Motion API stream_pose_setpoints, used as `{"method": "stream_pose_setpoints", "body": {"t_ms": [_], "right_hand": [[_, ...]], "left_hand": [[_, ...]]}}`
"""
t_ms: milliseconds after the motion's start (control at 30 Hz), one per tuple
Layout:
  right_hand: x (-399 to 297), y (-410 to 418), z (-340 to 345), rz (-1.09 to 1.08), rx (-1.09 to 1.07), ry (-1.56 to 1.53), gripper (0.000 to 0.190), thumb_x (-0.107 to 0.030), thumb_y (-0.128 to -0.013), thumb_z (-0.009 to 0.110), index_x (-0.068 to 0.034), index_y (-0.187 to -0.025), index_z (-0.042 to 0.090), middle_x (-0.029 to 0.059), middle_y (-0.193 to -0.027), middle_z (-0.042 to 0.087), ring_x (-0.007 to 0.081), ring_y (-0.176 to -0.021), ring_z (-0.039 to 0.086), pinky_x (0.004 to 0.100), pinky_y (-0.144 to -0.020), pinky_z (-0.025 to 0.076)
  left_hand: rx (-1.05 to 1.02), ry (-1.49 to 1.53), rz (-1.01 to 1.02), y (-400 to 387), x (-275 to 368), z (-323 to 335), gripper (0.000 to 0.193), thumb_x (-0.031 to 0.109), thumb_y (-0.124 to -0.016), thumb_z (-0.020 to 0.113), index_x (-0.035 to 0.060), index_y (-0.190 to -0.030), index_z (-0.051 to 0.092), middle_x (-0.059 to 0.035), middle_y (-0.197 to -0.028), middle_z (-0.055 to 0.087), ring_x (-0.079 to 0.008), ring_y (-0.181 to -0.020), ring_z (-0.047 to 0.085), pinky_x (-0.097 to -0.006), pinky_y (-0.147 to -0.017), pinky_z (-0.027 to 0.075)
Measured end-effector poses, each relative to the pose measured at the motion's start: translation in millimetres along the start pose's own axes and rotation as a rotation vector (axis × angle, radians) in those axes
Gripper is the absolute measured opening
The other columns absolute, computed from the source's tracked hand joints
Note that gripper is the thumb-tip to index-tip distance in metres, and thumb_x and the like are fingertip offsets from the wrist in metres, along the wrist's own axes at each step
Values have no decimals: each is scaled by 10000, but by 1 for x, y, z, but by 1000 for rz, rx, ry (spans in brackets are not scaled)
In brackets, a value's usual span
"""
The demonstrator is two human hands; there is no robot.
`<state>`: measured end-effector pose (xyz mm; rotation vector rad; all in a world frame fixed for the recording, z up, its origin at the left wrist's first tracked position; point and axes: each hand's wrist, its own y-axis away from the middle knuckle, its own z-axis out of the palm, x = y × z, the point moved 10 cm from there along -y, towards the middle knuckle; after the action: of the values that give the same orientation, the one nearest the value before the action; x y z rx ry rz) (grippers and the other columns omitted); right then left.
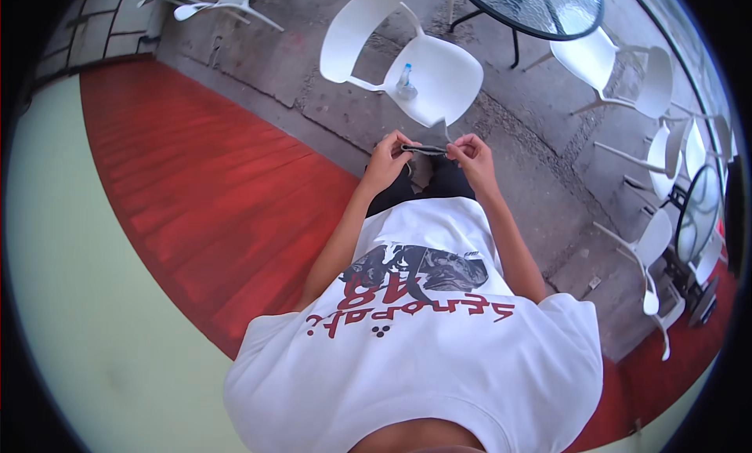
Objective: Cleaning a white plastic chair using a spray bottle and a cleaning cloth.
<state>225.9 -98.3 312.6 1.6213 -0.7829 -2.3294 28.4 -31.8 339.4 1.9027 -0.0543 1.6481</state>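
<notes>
A folded dark-grey strip [432, 150], which looks like fabric, is stretched between my hands in front of my thighs. My left hand [385, 159] pinches its left end between thumb and fingers. At the other end, the thumb and fingertips of my right hand [473, 159] grip it, and a thin grey flap sticks up beside them. The exact kind of item cannot be made out. Just beyond my hands stands a white plastic chair [443, 71]. On its seat is a clear plastic bottle [405, 90] with a blue cap.
A round glass-topped table [529, 6] with a dark rim stands past the chair. More white chairs [652, 153] and another glass table [698, 212] line the right side. To my left is a red painted surface [211, 188] bordering a pale wall [106, 247]. Grey paving [529, 159] lies underfoot.
</notes>
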Motion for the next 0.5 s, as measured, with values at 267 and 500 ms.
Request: {"method": "stream_pose_setpoints", "body": {"t_ms": [267,500], "right_hand": [[65,-23,-50,135,297,-86,87,-93,-951,683,-49,-1027,680,29,-863,718,86,-801,689,214,-666,470],[84,-79,-61,67,493,-52,98,-66,-957,656,-9,-1036,671,46,-868,717,116,-822,701,236,-739,517]], "left_hand": [[-149,-115,-100,-76,-68,26,124,-60,-887,657,10,-988,640,-81,-1039,733,-142,-988,681,-302,-919,525],[-178,-445,54,-155,-52,15,107,-26,-866,646,6,-968,646,-87,-1039,738,-185,-947,703,-320,-858,540]]}}
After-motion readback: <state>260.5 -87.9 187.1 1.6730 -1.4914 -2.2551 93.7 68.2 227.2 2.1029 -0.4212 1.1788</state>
